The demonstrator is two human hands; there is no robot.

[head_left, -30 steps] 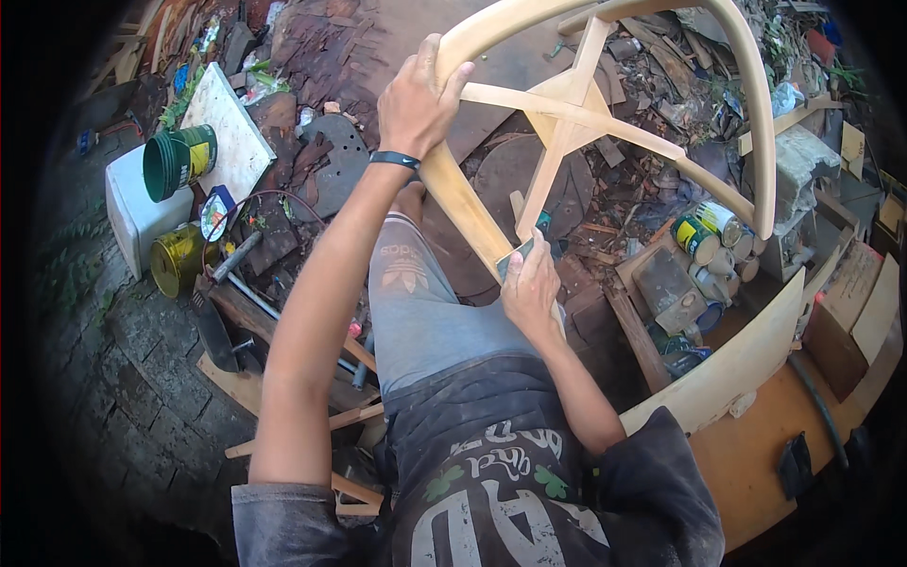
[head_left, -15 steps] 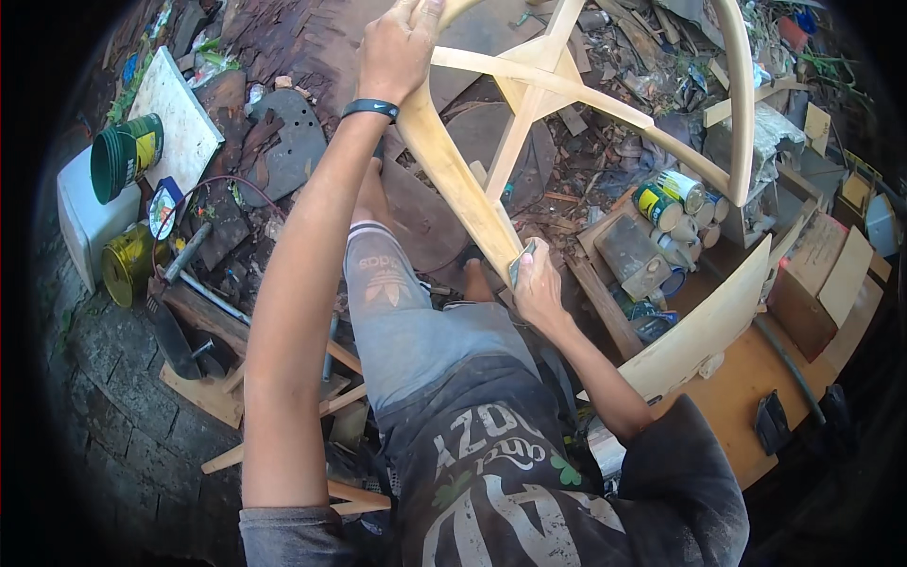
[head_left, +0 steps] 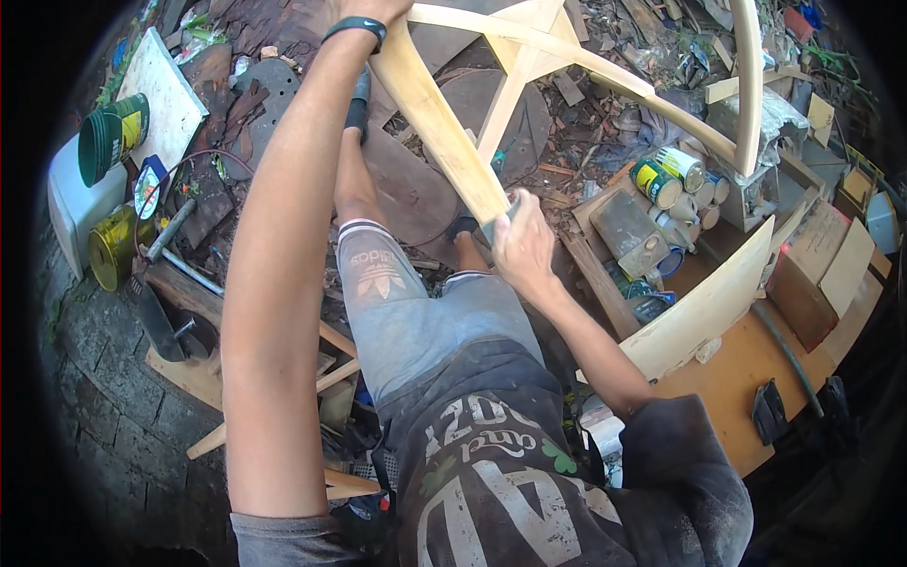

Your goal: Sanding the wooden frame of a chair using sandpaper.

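Hands (head_left: 521, 241) probably sanding curved wooden frame (head_left: 444, 132).

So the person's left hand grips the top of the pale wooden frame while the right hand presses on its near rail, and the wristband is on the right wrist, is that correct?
Not quite: the dark wristband sits on the left wrist, as the head view shows. The rest holds: the left hand grips the wooden frame up top, and the right hand presses on its near rail.

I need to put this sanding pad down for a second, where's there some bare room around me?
The orange-brown board at lower right is mostly bare between the pale leaning plywood panel and the small black tool. The grey paving at lower left is open too. Crowded: the paint cans and the scrap under the pale curved wooden frame.
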